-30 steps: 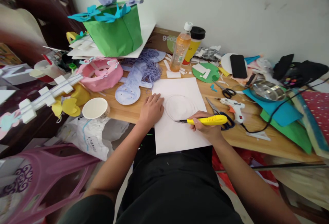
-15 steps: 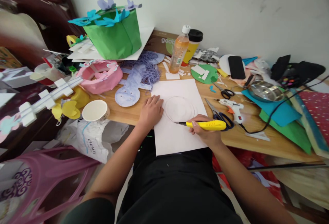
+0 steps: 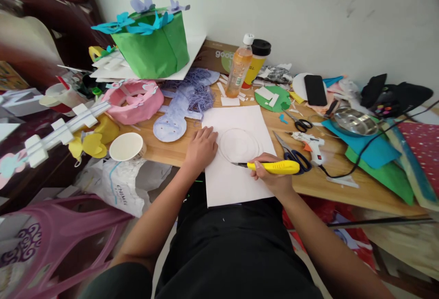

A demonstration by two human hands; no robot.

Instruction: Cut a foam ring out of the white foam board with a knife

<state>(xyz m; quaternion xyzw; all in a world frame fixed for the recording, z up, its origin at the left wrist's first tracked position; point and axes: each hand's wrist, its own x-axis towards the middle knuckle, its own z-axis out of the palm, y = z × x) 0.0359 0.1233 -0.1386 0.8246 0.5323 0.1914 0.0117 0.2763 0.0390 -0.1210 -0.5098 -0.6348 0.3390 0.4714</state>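
A white sheet (image 3: 236, 180) lies on the wooden table (image 3: 343, 189) in front of me, with a faint circle (image 3: 239, 145) marked on it. My right hand (image 3: 270, 175) is closed round a yellow utility knife (image 3: 270, 167). Its blade tip rests on the lower left edge of the circle. My left hand (image 3: 201, 147) presses flat on the sheet's left edge, fingers stretched toward the circle. It holds nothing.
Blue-handled scissors (image 3: 295, 156), a white glue gun (image 3: 310, 142) and small black scissors (image 3: 302, 124) lie right of the sheet. An orange bottle (image 3: 238, 68), a green paper box (image 3: 152, 47), a pink foam ring (image 3: 133, 100) and a paper cup (image 3: 126, 146) crowd the table.
The knife and my right hand have slid a little left and toward me along the circle's lower edge. My left hand has stayed put on the sheet.
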